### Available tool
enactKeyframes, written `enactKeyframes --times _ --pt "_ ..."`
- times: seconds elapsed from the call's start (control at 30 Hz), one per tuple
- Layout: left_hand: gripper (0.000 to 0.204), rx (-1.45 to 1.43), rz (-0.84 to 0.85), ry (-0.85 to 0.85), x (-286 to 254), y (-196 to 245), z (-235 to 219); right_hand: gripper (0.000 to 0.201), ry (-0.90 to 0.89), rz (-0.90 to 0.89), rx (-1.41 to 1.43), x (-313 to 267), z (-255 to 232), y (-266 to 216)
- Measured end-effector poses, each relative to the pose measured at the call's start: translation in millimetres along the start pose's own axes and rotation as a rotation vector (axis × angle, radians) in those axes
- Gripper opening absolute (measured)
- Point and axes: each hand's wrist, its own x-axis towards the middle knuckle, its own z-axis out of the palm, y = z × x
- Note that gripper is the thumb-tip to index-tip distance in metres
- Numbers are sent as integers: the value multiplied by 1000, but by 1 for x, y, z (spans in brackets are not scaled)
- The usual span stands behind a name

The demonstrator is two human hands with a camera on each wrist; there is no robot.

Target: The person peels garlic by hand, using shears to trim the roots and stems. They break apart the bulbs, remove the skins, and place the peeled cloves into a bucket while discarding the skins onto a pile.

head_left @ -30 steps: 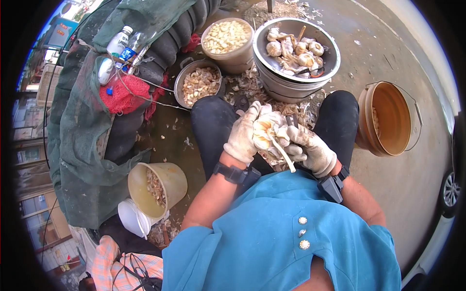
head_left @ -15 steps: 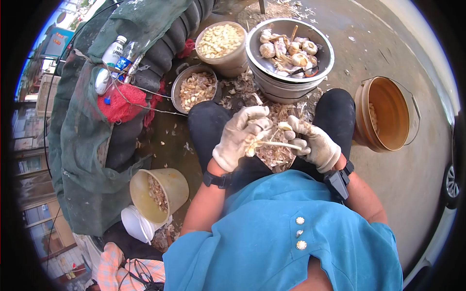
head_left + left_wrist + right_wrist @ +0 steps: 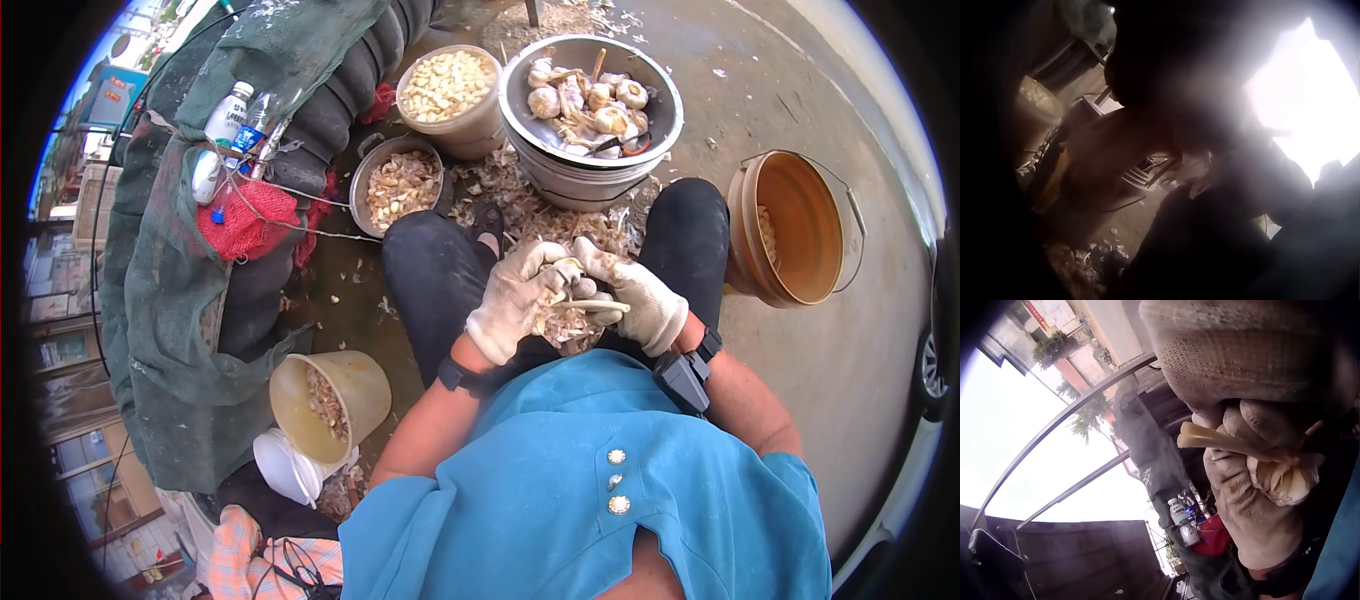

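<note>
Both forearms reach forward from the blue shirt and meet over the lap, between the black-trousered knees. The left hand (image 3: 515, 298), gloved, curls its fingers round a garlic bulb (image 3: 562, 272); the right hand (image 3: 636, 298), also gloved, pinches the same bulb from the other side, its fingertips against the left hand's. A pale dry stalk (image 3: 598, 305) sticks out sideways from between the gloves. The right wrist view shows the bulb (image 3: 1285, 478) as split, papery and off-white, clasped in the left glove with the stalk (image 3: 1216, 439) jutting past it.

Ahead stands a large metal basin (image 3: 655, 125) holding whole garlic heads with stems. To the right an orange bucket (image 3: 800, 240) lies tipped, a few cloves inside. A beige tub (image 3: 470, 125) holds peeled cloves; beside it a metal pot (image 3: 362, 182) holds skins and cloves. At the left, a tilted yellow bucket (image 3: 365, 385) holds more scraps. Loose garlic skins (image 3: 520, 200) litter the ground between the knees.
</note>
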Motion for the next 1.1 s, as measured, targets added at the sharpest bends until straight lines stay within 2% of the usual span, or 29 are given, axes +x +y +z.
enactKeyframes --times 0.1,0.17,0.23,0.3,0.33,0.4,0.43,0.47,0.5,0.57,0.6,0.7,0.77,0.8,0.87,0.97,1.0,1.07,1.1 --pt "31 4 31 63 2 -6 -6 28 13 -88 79 4 -2 9" --pt "29 103 66 80 0 4 5 24 -5 -113 49 8 -7 11" --pt "29 56 14 113 1 -1 3 20 -27 -135 15 8 4 12" --pt "29 10 -36 149 0 0 2 18 184 -226 -179 2 34 9" --pt "28 72 -29 129 -1 4 3 18 184 -224 -180 4 31 10" --pt "28 133 -19 111 -1 6 -3 17 157 -272 -235 10 18 15" --pt "27 190 23 45 -1 2 -11 17 156 -268 -234 11 8 17" --pt "27 247 64 -21 -1 2 -13 17 75 -240 -211 10 -3 18" --pt "27 247 66 -19 -2 2 -12 18 -8 -214 -189 9 -11 18" --pt "28 -375 -30 -170 -4 9 1 19 -4 -198 -162 10 -7 15" --pt "28 -375 -30 -170 -3 5 -1 19 2 -185 -132 9 -5 14" --pt "32 -390 62 -78 -2 -1 -6 15 -16 -172 -37 6 -2 12" --pt "32 -83 8 102 -2 9 -1 14 -34 -172 -3 5 -4 12" --pt "32 -82 11 101 -1 7 -3 14 -68 -168 6 5 -7 11" --pt "32 134 117 239 -1 -1 -8 13 -103 -163 16 4 -10 10" --pt "32 58 60 262 -4 2 -18 12 -23 -178 100 2 -14 7" --pt "32 57 60 260 -5 0 -21 12 -22 -179 100 0 -15 6" --pt "37 -307 86 37 -4 3 -21 14 -28 -198 27 -1 -15 4" --pt "43 -228 134 -19 -5 3 -20 14 -30 -198 26 -1 -14 4"
